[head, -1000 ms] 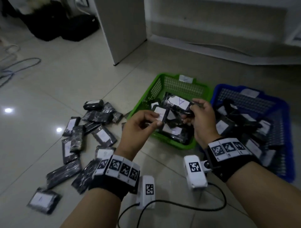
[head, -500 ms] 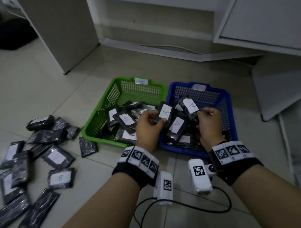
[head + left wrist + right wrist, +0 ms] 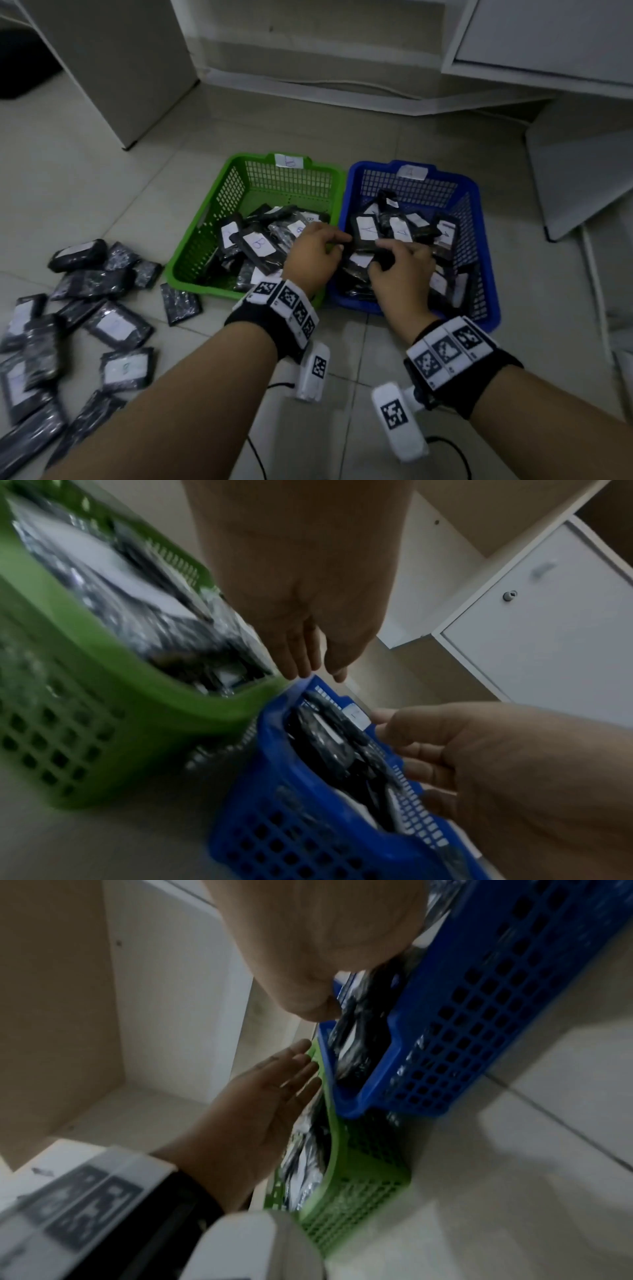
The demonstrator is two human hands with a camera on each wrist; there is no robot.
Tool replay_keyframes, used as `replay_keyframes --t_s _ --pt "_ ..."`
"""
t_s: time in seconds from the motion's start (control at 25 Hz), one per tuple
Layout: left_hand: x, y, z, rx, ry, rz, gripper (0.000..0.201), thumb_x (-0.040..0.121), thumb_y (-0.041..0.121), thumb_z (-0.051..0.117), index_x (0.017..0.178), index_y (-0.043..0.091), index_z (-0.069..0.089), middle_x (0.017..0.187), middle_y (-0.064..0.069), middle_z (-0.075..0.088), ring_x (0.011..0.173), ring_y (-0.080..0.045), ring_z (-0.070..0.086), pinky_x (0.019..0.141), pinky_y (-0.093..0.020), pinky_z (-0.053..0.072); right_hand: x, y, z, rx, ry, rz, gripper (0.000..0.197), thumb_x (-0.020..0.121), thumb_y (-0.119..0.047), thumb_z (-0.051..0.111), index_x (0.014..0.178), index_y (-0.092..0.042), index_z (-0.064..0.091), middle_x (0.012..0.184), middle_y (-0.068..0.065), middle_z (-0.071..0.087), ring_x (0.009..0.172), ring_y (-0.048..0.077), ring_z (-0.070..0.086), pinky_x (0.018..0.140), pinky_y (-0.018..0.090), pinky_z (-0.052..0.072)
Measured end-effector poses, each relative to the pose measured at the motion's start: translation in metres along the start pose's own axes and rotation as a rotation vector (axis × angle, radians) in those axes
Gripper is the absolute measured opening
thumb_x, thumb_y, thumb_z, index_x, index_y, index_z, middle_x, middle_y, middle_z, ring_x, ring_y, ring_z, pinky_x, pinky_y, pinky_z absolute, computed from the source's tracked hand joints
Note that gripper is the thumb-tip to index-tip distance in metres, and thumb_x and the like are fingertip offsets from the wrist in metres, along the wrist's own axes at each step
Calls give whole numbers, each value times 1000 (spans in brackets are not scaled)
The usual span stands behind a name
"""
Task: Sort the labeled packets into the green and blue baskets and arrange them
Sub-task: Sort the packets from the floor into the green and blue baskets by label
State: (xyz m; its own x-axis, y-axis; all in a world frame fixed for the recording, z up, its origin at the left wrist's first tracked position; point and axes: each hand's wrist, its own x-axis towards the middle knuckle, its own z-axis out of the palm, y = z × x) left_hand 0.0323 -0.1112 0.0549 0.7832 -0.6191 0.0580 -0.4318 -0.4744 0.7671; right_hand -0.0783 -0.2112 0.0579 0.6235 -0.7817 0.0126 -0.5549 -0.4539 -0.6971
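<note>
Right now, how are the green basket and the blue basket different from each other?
The green basket sits on the left, the blue basket on the right. The green one's tag reads B and its packets show B; the blue one's packets show A, though its tag is too faint to read. Both hands reach toward the blue one, not the green. Both are slotted plastic, side by side on the floor.

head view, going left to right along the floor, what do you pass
loose packets on the floor → green basket → left hand → right hand → blue basket → white panel leaning at the right
</note>
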Motion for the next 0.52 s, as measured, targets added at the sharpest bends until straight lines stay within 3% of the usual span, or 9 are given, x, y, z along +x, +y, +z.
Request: replay_keyframes --t_s 0.2,0.28,0.44,0.52 --pt "-30 -35 -93 173 -42 -54 19 85 10 61 99 18 71 103 -2 53 82 -12 55 74 -8 32 -44 -67 46 133 -196 -214 29 78 -8 63 103 -22 61 110 6 46 112 26 45 97 37 41" --pt "-49 -52 -134 236 -46 -101 20 82 10 62 99 17 70 97 -2 53 84 -16 56 72 -10 31 -61 -92 64 148 -294 -301 28 77 -7 63 102 -20 61 108 4 49 108 25 48 95 39 44" --pt "-110 -98 -230 353 -26 -270 18 82 15 61 97 20 71 104 -3 59 90 -20 61 85 -19 41 -96 -149 107 40 -601 -461 33 79 -12 63 111 -20 59 114 5 51 111 23 48 97 36 43" --pt "-143 -122 -270 377 0 -341 19 83 14 60 98 20 69 105 -2 57 93 -21 60 82 -19 40 -112 -180 128 -59 -735 -550 37 80 -17 64 116 -22 56 119 5 49 114 23 46 97 33 42"
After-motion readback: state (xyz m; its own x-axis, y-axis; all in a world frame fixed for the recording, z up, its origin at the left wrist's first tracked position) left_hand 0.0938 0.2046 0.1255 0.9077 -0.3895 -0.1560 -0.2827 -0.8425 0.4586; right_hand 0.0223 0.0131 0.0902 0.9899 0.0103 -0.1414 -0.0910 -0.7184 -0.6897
